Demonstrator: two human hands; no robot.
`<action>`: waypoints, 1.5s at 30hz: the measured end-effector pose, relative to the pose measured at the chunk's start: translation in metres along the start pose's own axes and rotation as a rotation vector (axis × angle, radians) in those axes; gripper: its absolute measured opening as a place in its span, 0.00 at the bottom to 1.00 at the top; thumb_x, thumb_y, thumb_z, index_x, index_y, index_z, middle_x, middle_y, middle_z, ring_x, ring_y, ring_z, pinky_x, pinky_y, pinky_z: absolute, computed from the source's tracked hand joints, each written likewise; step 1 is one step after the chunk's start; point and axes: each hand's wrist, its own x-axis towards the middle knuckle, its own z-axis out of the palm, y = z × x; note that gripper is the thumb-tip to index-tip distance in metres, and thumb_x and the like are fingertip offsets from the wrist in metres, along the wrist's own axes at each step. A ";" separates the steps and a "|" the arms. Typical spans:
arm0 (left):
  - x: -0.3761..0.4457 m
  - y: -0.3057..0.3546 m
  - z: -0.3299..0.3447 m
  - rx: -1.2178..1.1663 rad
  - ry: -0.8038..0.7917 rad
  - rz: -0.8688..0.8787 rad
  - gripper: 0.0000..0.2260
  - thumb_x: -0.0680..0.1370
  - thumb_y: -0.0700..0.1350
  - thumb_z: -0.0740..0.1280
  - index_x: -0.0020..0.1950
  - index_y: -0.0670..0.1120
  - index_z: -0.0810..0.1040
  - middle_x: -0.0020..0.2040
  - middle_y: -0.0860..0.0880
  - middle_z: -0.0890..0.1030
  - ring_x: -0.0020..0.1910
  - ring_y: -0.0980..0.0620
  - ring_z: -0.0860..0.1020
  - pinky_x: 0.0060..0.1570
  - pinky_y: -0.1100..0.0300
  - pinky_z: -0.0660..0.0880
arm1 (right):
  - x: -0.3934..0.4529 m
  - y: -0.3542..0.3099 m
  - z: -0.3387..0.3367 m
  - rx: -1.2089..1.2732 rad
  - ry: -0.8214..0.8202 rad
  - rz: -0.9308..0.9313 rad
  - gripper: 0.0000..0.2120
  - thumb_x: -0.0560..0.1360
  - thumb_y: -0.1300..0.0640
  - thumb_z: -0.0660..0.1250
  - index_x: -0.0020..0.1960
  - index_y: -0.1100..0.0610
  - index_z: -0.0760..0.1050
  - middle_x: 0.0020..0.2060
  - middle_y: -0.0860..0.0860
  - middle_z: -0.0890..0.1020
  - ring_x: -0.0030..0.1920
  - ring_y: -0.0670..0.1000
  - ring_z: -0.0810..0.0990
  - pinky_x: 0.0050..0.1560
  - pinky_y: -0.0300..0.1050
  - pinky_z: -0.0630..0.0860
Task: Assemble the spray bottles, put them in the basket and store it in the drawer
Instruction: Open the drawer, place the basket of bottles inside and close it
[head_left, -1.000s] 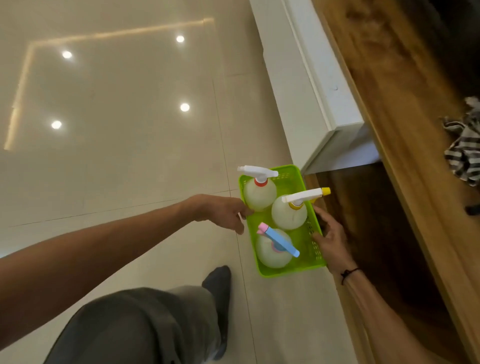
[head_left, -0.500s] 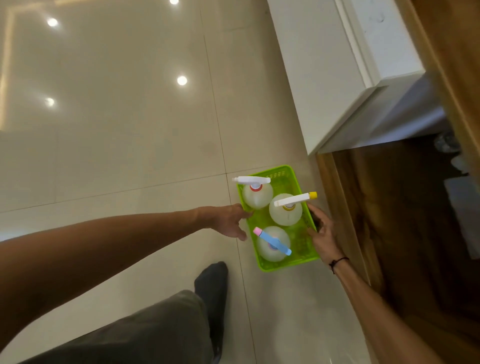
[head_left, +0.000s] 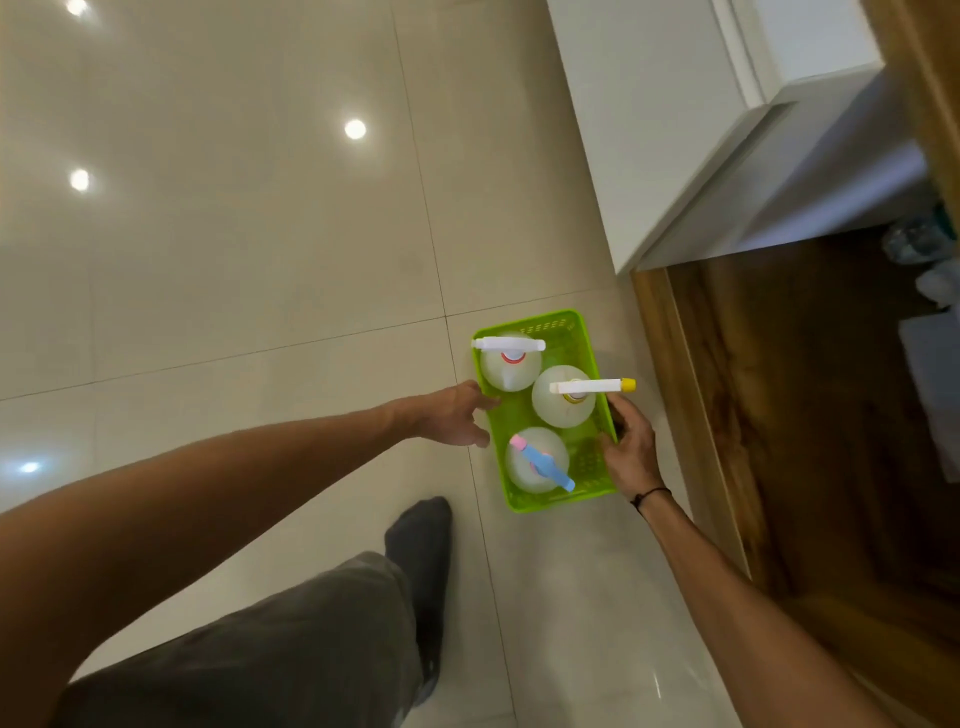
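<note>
The green basket (head_left: 540, 504) was carried low over the tiled floor (head_left: 234, 234), gripped on its two long sides. The left hand (head_left: 457, 415) clasped the left rim, fingers curled over the edge; the right hand (head_left: 631, 447) clasped the right rim, thumb inside the wall and fingers outside. Three assembled spray bottles stood upright inside: a white-headed bottle (head_left: 510, 364) at the far end with a red collar, a yellow-tipped bottle (head_left: 563, 400) in the middle toward the right, its nozzle jutting past the right rim, and a blue-headed bottle (head_left: 535, 462) at the near end. All three appeared to have their heads fitted, so the assembly and loading seemed finished, and the step in hand was judged to be the carry to storage. To the right lay a dark wooden cavity (head_left: 810, 415) beneath a white cabinet (head_left: 649, 130), probably the open drawer, with a few blurred items at its far right that could not be identified. The basket hung just left of its wooden edge (head_left: 670, 364), not yet over it. A leg (head_left: 291, 634) and socked foot (head_left: 421, 540) showed at the near side. The next move would call for shifting the basket rightward over that edge while keeping it level, since the tall bottles looked top-heavy and could tip, then lowering it into a bare patch before letting go.
</note>
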 end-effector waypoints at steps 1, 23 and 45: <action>-0.002 0.002 -0.002 -0.005 -0.002 -0.006 0.32 0.80 0.44 0.73 0.82 0.46 0.66 0.73 0.41 0.68 0.68 0.45 0.75 0.53 0.72 0.64 | 0.000 -0.001 -0.001 -0.002 -0.011 0.012 0.30 0.72 0.83 0.60 0.72 0.70 0.73 0.67 0.61 0.80 0.67 0.55 0.79 0.71 0.43 0.75; -0.126 0.146 -0.096 -0.189 0.178 -0.142 0.13 0.81 0.41 0.63 0.64 0.46 0.81 0.47 0.45 0.83 0.43 0.46 0.78 0.42 0.57 0.76 | -0.038 -0.179 -0.070 0.050 0.140 -0.086 0.22 0.76 0.74 0.64 0.70 0.68 0.73 0.61 0.64 0.81 0.64 0.60 0.80 0.62 0.48 0.78; -0.119 0.217 -0.172 -0.558 0.587 0.053 0.20 0.84 0.59 0.62 0.70 0.48 0.73 0.59 0.44 0.81 0.58 0.46 0.82 0.51 0.49 0.84 | 0.010 -0.281 -0.057 0.164 0.310 -0.176 0.35 0.74 0.66 0.70 0.78 0.60 0.62 0.72 0.57 0.72 0.72 0.58 0.72 0.73 0.59 0.73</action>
